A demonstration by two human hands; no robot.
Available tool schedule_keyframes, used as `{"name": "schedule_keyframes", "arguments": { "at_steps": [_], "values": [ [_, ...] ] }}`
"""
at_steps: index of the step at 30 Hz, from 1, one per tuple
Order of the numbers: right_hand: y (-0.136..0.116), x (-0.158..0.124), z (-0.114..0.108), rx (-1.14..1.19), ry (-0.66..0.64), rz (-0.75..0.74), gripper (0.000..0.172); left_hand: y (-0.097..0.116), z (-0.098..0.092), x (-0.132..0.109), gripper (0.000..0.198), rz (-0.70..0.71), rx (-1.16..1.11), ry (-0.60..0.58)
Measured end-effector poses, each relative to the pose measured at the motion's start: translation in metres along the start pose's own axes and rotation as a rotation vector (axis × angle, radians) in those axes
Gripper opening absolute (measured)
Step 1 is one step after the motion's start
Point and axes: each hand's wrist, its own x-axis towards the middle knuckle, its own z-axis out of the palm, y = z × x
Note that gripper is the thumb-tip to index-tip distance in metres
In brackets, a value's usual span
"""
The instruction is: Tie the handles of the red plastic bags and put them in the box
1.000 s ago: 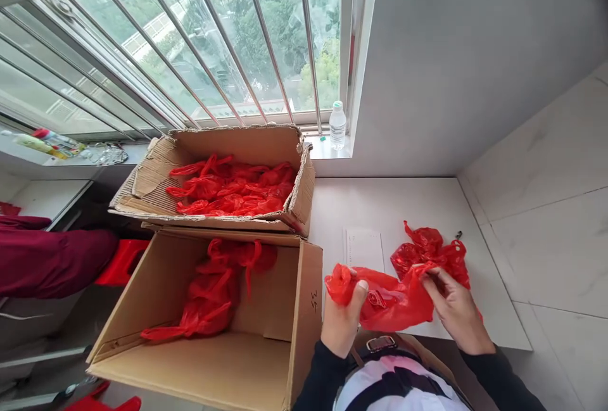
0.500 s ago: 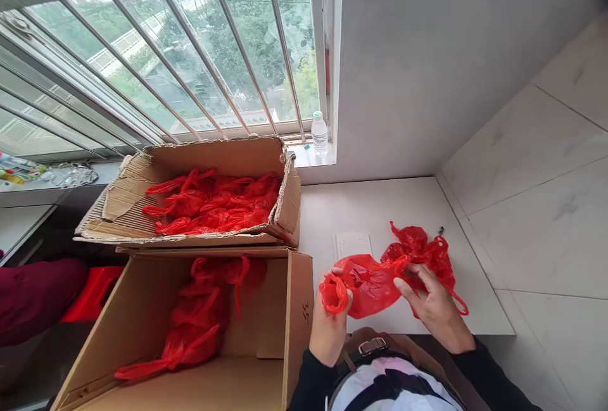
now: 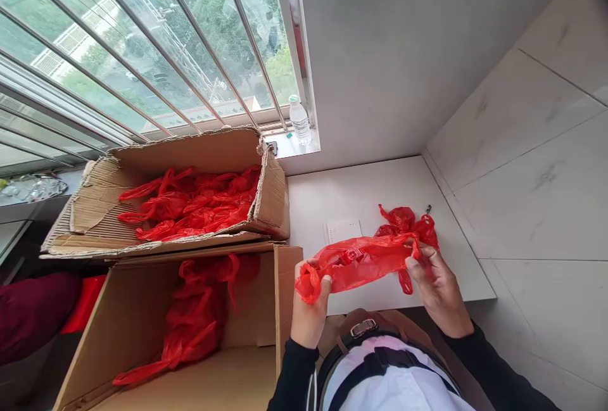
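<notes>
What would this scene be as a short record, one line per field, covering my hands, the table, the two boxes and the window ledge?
Left hand: grips one end of a red bag
Right hand: pinches the bag's other end
Bag position: stretched between both hands
Table: more red bags beyond the right hand; a white card
Far box: heap of red bags inside, count unclear
Near box: red plastic inside, number of bags unclear
Window ledge: upright bottle

White tabletop (image 3: 323,192) with red bags (image 3: 399,215), flat white rectangle (image 3: 344,229), small dark object (image 3: 428,209)
</notes>
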Motion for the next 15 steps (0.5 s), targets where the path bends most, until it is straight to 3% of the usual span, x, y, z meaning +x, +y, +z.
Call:
{"name": "schedule_keyframes", "arguments": {
  "at_steps": [4,8,10,15],
  "values": [
    [0.001,0.002,-0.004,0.063,0.023,-0.014,0.027,0.001,0.001,0.003,0.024,0.024,0.171,-0.066],
    [-0.006,0.004,-0.009,0.131,0.005,-0.015,0.021,0.006,0.004,0.009,0.032,0.089,0.282,0.077],
    [-0.011,0.005,-0.01,0.152,-0.016,-0.026,0.018,0.01,0.006,0.011,0.033,0.096,0.258,0.103],
    [-0.014,0.005,-0.011,0.197,-0.057,-0.038,0.014,0.025,0.016,0.009,0.032,0.081,-0.035,-0.027]
  ]
}}
